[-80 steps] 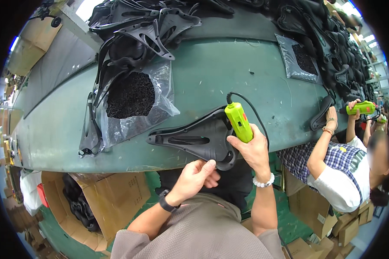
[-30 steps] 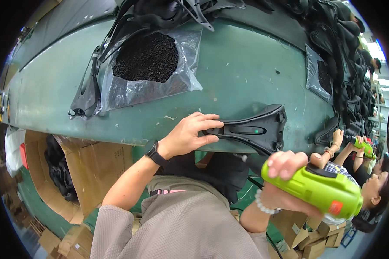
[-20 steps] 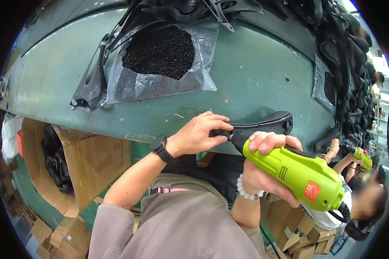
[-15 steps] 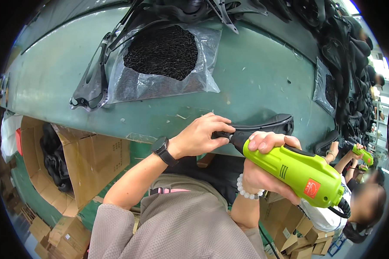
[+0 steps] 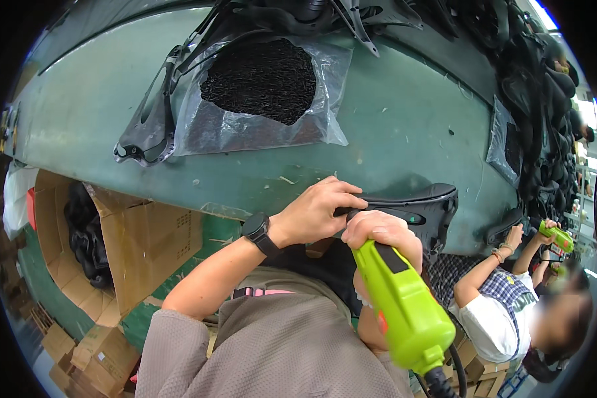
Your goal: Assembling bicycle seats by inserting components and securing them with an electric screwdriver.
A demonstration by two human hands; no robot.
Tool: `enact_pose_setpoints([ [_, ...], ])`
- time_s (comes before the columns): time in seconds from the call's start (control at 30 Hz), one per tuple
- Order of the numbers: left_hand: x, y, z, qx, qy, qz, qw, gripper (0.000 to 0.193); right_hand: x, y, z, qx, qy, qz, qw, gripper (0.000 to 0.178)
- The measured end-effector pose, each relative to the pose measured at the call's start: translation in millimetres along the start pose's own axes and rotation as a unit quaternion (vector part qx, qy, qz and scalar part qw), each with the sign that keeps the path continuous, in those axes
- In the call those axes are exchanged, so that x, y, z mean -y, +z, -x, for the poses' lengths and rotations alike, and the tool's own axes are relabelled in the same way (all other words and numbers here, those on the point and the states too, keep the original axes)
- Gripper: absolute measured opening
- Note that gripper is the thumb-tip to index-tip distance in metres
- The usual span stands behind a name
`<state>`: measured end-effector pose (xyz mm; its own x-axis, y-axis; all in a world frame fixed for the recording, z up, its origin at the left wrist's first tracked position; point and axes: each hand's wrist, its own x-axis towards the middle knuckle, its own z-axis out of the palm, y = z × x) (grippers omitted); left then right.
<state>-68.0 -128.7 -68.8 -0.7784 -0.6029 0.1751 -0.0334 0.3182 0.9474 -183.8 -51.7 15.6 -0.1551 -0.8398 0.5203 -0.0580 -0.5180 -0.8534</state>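
My right hand (image 5: 386, 233) is wrapped round the front of a lime-green electric screwdriver (image 5: 410, 308). Its body slopes down toward my right side, with a dark cord at the rear. A long black moulded plastic part (image 5: 432, 211) with openings in it lies at the near table edge. The fingers of my left hand (image 5: 317, 211) grip its left end, right beside the tool's nose. My right hand hides the screwdriver's tip, so its contact with the part cannot be seen.
On the green table (image 5: 391, 126) lies a clear plastic bag (image 5: 259, 138) heaped with small black screws (image 5: 259, 83). Black frames (image 5: 146, 126) stand around it. A cardboard box (image 5: 149, 245) of black parts is at left. At right, a co-worker holds another green screwdriver (image 5: 556, 236).
The screwdriver has swung so that its rear now points down toward me instead of right. My right hand has turned with it and moved closer to my left hand, which keeps its grip.
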Motion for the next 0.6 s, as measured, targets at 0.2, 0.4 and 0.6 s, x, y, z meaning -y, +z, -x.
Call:
enact_pose_setpoints([
  [0.2, -1, 0, 0, 0.010, -0.002, -0.009, 1.000, 0.033, -4, -4, 2, -0.068, 0.018, -0.047, 0.996, 0.079],
  [0.4, 4, 3, 3, -0.007, 0.014, -0.025, 1.000, 0.032, -7, -10, 5, -0.109, 0.063, -0.100, 0.987, 0.130],
  [0.6, 2, 4, 3, -0.002, 0.013, -0.033, 0.999, 0.036, -12, 5, 3, -0.171, 0.011, -0.177, 0.969, 0.085],
])
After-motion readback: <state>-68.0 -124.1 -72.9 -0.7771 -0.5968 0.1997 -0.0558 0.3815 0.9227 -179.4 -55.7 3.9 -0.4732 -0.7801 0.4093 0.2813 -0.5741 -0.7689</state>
